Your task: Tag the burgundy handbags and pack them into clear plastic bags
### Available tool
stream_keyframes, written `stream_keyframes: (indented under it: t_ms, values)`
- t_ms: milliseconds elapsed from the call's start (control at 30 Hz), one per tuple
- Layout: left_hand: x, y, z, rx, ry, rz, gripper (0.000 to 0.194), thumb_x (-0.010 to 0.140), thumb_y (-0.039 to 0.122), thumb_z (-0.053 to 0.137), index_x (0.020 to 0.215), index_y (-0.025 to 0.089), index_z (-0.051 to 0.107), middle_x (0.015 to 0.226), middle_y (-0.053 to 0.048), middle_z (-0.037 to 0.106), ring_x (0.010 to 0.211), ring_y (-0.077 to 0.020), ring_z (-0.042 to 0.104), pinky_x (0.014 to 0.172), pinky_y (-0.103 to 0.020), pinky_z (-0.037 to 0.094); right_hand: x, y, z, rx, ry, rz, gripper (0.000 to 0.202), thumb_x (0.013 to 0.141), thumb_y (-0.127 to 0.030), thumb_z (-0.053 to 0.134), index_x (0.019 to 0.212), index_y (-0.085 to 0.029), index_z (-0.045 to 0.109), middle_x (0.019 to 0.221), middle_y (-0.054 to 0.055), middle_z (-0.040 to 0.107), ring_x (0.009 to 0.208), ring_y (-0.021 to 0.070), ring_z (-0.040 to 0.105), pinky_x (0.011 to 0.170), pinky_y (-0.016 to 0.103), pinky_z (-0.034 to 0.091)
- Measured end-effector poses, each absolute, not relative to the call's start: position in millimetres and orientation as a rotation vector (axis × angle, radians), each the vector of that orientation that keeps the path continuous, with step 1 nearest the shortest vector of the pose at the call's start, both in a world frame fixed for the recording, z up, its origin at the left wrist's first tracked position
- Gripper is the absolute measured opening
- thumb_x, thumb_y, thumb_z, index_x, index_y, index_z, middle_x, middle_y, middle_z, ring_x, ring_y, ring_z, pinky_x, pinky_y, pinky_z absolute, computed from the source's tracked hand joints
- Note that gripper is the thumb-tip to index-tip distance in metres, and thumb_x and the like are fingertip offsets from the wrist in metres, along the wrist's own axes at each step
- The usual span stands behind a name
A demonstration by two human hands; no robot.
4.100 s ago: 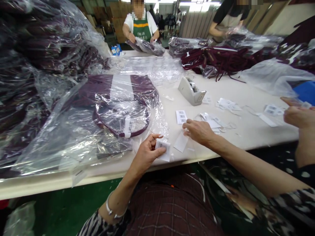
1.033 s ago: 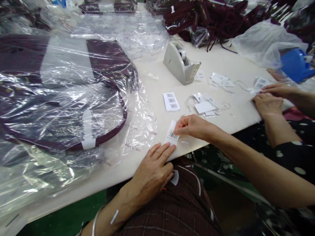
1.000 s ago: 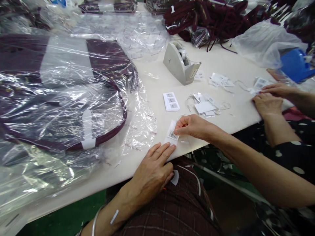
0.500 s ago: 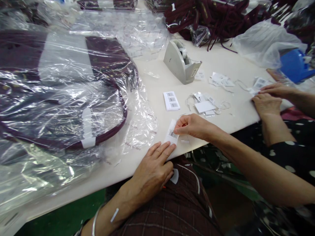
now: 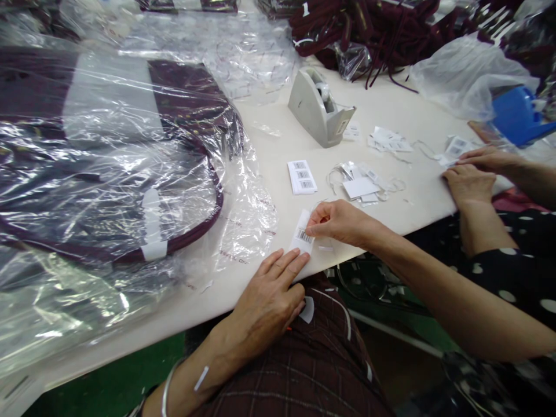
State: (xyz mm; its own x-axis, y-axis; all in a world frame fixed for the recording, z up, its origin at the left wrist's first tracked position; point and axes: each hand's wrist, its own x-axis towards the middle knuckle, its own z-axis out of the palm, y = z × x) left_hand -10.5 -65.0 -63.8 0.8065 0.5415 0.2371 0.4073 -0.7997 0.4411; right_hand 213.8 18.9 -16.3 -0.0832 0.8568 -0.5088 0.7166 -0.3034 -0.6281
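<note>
A white tag (image 5: 301, 242) with a printed barcode lies near the table's front edge. My left hand (image 5: 271, 292) rests with outstretched fingers, its fingertips on the tag's lower end. At the tag's right side, my right hand (image 5: 332, 222) pinches the barcode sticker (image 5: 304, 236) between thumb and finger; how much of the sticker touches the tag I cannot tell. Just beyond is a small stack of barcode labels (image 5: 302, 177). To its right lies a loose pile of white hang tags (image 5: 361, 186) with strings.
A grey tape dispenser (image 5: 313, 107) stands behind the labels. Plastic-wrapped dark maroon goods (image 5: 182, 92) cover the table's left. A co-worker's hands (image 5: 473, 176) handle tags at the right, near a blue dispenser (image 5: 516, 116). Maroon cords and bundles (image 5: 369, 29) lie at the back.
Both hands keep almost the same place on the tag and sticker. The whole view has shifted very slightly.
</note>
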Motion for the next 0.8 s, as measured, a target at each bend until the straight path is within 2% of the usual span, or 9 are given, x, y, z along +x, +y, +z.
stream_keyframes:
  t_ms: [533, 700, 800]
  values:
    - [-10.5, -64.9, -63.8, 2.621, 0.729, 0.518, 0.009, 0.088, 0.026, 0.063, 0.085, 0.018, 0.064, 0.149, -0.012, 0.047, 0.14, -0.0296, 0.04, 0.115, -0.05, 0.033, 208.2, 13.6, -17.7, -2.028, -1.804, 1.176, 0.009, 0.068, -0.027, 0.073, 0.066, -0.019, 0.068, 0.069, 0.002, 0.067, 0.064, 0.0155, 0.057, 0.061, 0.028, 0.041]
    - [-10.7, -65.8, -65.4, 2.612, 0.721, 0.495, 0.009, 0.088, 0.026, 0.063, 0.086, 0.017, 0.064, 0.151, -0.012, 0.045, 0.142, -0.0286, 0.037, 0.117, -0.05, 0.029, 207.8, 7.5, -22.6, -1.988, -1.943, 0.912, 0.013, 0.07, -0.027, 0.073, 0.067, -0.02, 0.064, 0.081, 0.003, 0.064, 0.073, 0.0161, 0.057, 0.068, 0.029, 0.042]
    - [-10.8, -66.0, -66.3, 2.612, 0.734, 0.51, 0.01, 0.088, 0.027, 0.063, 0.085, 0.017, 0.065, 0.15, -0.011, 0.045, 0.141, -0.0284, 0.038, 0.116, -0.049, 0.03, 210.4, 8.7, -14.6, -2.01, -1.985, 0.847, 0.022, 0.067, -0.028, 0.078, 0.08, -0.019, 0.062, 0.091, 0.005, 0.064, 0.078, 0.0174, 0.058, 0.073, 0.03, 0.045]
